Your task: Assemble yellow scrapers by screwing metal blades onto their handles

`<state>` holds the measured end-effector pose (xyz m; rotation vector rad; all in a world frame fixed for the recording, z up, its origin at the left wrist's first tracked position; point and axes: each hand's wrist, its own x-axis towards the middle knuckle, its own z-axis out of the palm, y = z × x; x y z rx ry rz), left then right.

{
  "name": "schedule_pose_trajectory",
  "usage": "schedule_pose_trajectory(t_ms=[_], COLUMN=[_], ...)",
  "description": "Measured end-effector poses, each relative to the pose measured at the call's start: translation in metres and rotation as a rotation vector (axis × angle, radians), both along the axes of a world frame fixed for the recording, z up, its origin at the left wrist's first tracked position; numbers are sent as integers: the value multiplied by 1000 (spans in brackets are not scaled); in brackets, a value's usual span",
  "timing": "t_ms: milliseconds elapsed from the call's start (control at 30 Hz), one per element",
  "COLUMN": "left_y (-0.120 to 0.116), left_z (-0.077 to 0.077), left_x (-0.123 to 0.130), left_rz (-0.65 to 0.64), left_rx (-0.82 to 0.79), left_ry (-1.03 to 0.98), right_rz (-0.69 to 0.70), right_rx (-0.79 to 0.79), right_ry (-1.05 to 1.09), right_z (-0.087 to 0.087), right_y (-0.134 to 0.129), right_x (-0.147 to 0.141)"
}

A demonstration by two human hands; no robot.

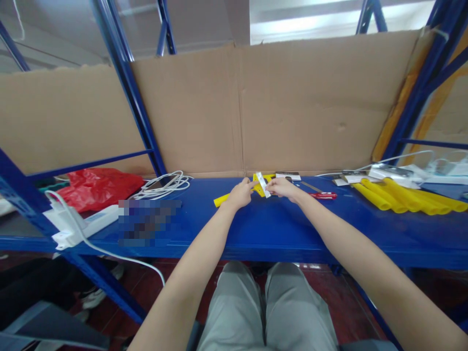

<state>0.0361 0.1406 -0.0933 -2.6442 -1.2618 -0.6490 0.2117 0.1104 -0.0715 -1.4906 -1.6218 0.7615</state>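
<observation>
My left hand [240, 194] is closed round a yellow plastic tool [221, 200], whose rod-like end sticks out to the left of my fist. Its wider yellow head [258, 189] shows to the right of my fingers. A shiny white strip [263, 184] lies slantwise across that head. The fingers of my right hand [282, 187] pinch the strip's right edge, and my left index finger reaches toward its other side. Just right of my right hand lies a red-handled screwdriver [323, 195], partly behind my wrist. The tool's exact kind is hard to make out.
Several yellow tubes [398, 195] lie at the right, in front of white packets [393, 173]. At the left are a red plastic bag [98, 187], a coiled white cable [168, 185] and a white power strip [97, 219]. Cardboard [292, 107] stands behind the blue shelf [278, 229].
</observation>
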Motion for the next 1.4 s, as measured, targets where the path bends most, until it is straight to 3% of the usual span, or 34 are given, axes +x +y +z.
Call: schedule_pose_trajectory(t_ms=[300,600,900,1400], left_y=[-1,2,0,-4], left_z=[1,-1,2,7], left_x=[5,5,5,3], left_rz=[-120,-134,-140,-188], left_rx=[56,46,33,20], left_ry=[-45,-42,-33,-24], right_rz=[24,115,96,185], right_rx=[7,39,9,68], right_ry=[129,136,153,133], right_z=[-2,-8,-5,-12], right_y=[-4,0,-4,-1], right_x=[10,16,14,19])
